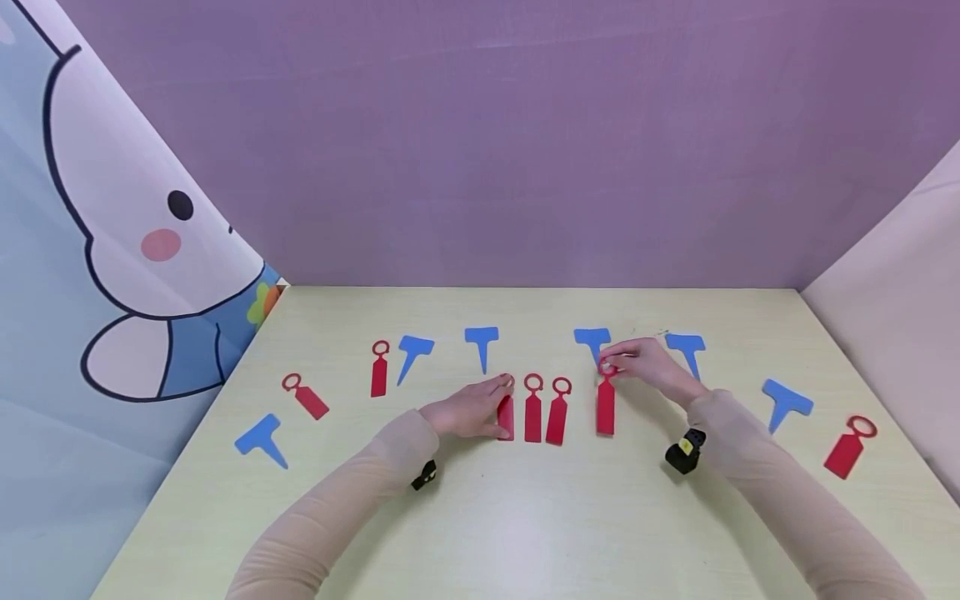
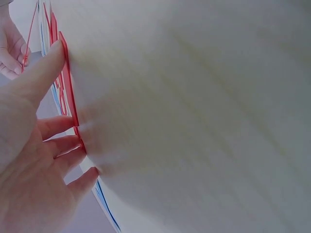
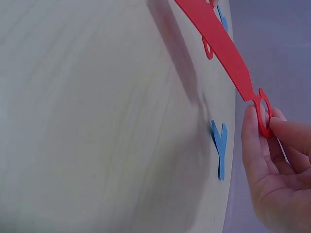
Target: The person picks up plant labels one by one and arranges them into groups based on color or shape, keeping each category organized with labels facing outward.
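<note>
Purple walls back a pale desk [image 1: 525, 517] strewn with red and blue plant tags. Left grip [image 1: 468, 410] presses straight fingers on one red tag [image 1: 506, 417] lying mid-desk. Right grip [image 1: 645, 362] pinches the ring of another red tag [image 1: 605, 404], lifted off the desk.

Head view: seen from above and behind both forearms, facing forward and down across the whole counter [image 1: 525, 533] to the purple back wall [image 1: 510, 142]. Left wrist view: very close, skimming the counter surface from beside the left hand [image 2: 34, 160]; the scene appears turned on its side. Right wrist view: equally close and likewise turned, looking along the counter past the right hand [image 3: 277, 170]. All three views share the central row of red tags [image 1: 543, 412].
</note>
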A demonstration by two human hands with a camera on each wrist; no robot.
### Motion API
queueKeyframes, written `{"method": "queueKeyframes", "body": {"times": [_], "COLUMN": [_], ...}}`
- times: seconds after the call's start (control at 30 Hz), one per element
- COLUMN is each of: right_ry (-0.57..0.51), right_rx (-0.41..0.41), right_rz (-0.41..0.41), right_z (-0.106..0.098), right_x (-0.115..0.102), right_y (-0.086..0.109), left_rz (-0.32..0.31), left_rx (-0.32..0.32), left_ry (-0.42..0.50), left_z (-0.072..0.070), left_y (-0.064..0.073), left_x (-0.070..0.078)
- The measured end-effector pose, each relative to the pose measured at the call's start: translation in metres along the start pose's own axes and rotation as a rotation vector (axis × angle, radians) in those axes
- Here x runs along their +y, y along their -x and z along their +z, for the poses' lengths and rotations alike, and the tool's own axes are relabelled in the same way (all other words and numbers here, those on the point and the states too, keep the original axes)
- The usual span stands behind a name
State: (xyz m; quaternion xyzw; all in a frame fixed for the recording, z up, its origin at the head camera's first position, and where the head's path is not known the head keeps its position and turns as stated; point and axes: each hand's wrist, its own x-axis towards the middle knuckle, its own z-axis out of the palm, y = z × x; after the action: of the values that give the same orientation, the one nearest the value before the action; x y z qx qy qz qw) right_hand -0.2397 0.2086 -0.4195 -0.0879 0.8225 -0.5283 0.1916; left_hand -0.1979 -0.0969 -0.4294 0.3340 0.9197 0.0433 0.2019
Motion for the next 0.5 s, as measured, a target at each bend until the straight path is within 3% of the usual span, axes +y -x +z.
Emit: {"method": "queueKeyframes", "body": {"times": [0.5], "right_ry": [-0.029], "right_rx": [-0.028], "right_rz": [0.026], "right_z": [0.017], "right_x": [0.000], "right_y": [-0.010], "left_rz": [-0.006], "left_rx": [-0.007], "left_ry": [-0.001], "left_z": [0.003], "left_y": [-0.002], "left_x": [-0.003]}}
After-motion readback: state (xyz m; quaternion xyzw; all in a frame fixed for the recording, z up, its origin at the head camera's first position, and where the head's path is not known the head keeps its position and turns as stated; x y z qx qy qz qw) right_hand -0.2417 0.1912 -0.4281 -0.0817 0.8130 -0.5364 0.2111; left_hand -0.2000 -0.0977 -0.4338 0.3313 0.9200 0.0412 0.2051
